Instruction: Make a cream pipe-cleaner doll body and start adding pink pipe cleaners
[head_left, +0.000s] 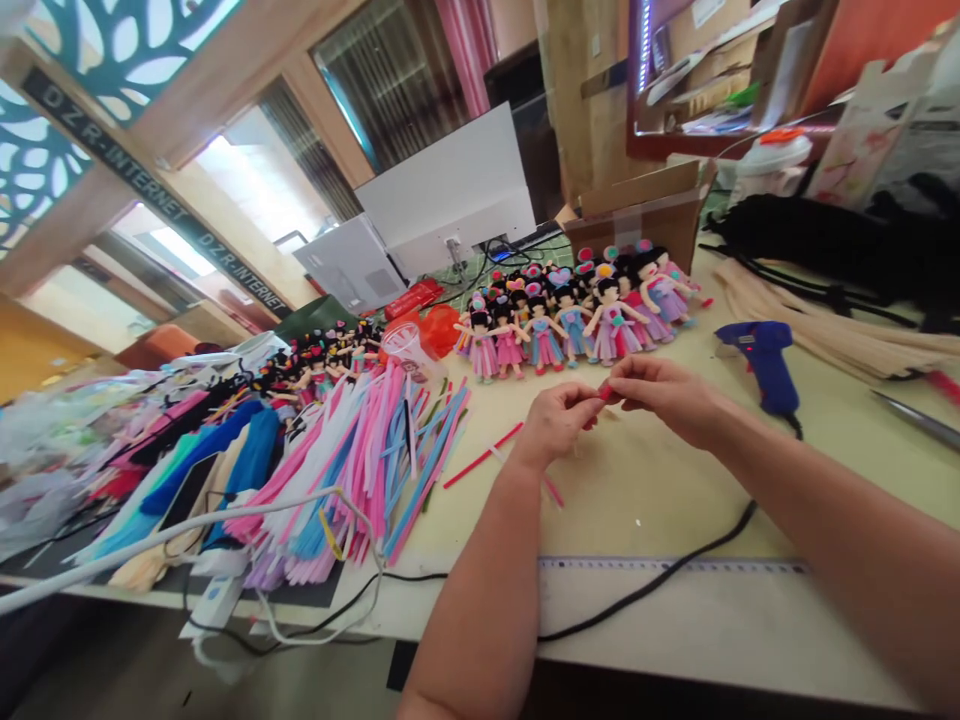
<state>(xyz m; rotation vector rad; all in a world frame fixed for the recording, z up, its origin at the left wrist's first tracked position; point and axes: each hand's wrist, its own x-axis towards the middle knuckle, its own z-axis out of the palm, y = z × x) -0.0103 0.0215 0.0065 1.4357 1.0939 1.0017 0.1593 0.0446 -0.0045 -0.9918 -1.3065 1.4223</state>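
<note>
My left hand (556, 422) and my right hand (667, 393) meet over the table, fingertips pinched together. Between them is a small red piece (604, 393), which looks like a coiled or folded bit of pipe cleaner; the fingers hide most of it. Beside my left forearm lie a loose red pipe cleaner (480, 457) and a short pink one (553, 491). Just beyond my hands stand several small pipe-cleaner dolls (544, 330) with black hair and pink, blue and purple dresses.
A blue glue gun (769, 368) rests at the right, its black cord (660, 575) crossing the table's front. Pink, white and blue pipe cleaners (337, 460) fill the left. Beige bundles (810, 320) and pointed metal tweezers or scissors (919, 418) lie far right. A monitor (450, 190) stands behind.
</note>
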